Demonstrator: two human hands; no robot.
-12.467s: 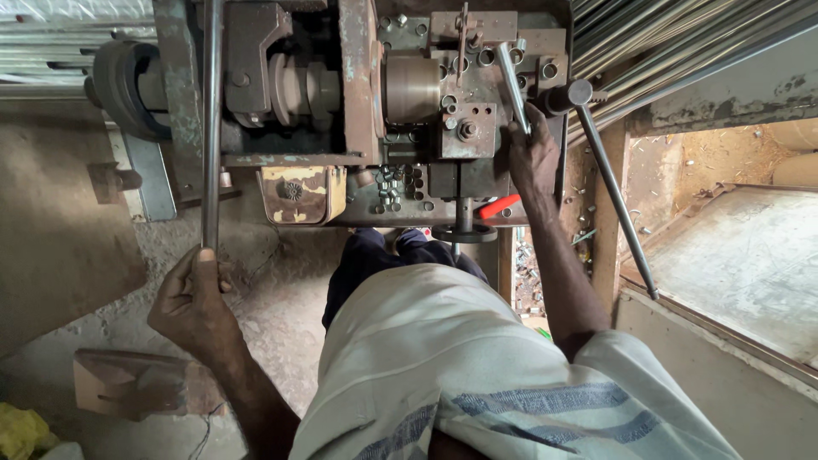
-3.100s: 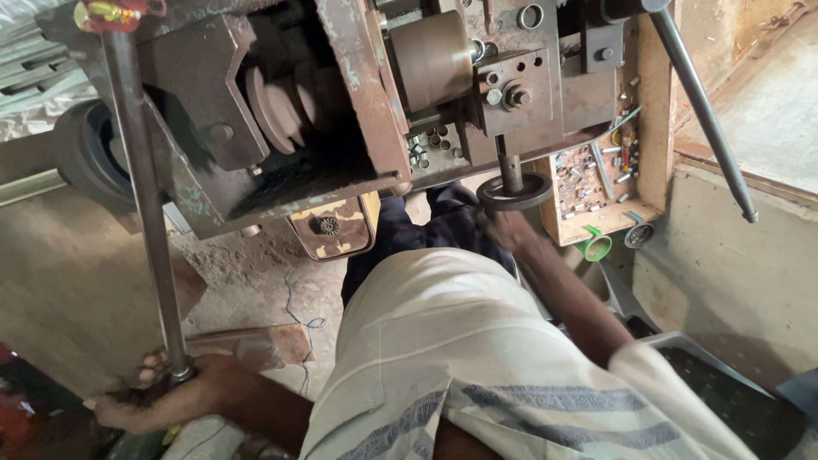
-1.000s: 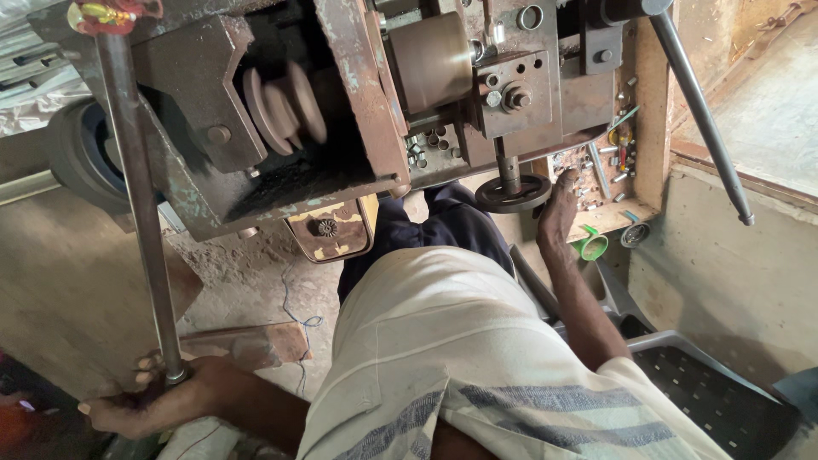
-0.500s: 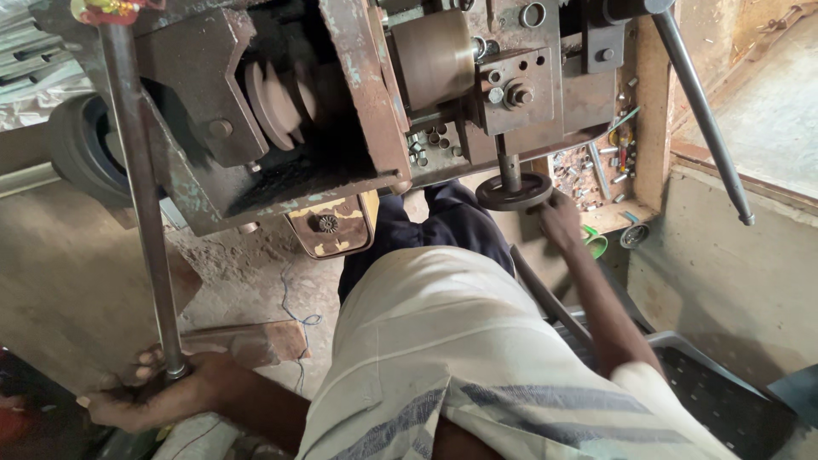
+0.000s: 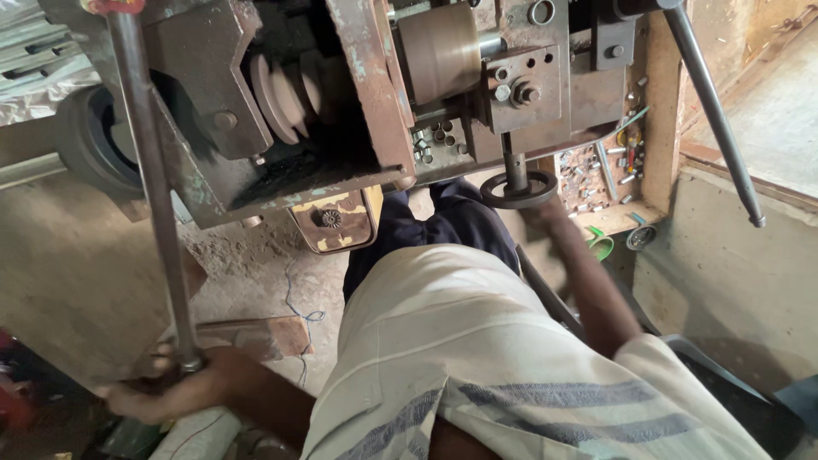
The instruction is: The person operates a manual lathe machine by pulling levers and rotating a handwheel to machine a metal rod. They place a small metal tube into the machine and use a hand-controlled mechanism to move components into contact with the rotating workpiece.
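Two hands engaged: left hand (image 5: 162, 388) clamped on long lever bar (image 5: 153, 196), lower left; right hand (image 5: 545, 204) at small handwheel (image 5: 517, 189), grip indiscernible

Daylight enters from upper right; rusty grey metal machine (image 5: 358, 111) underside is shadowed; motion blur lower left, wide-angle edge bending.

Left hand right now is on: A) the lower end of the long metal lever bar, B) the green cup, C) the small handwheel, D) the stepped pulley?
A: the left hand wraps the lower end of the long metal lever bar, away from the small handwheel.
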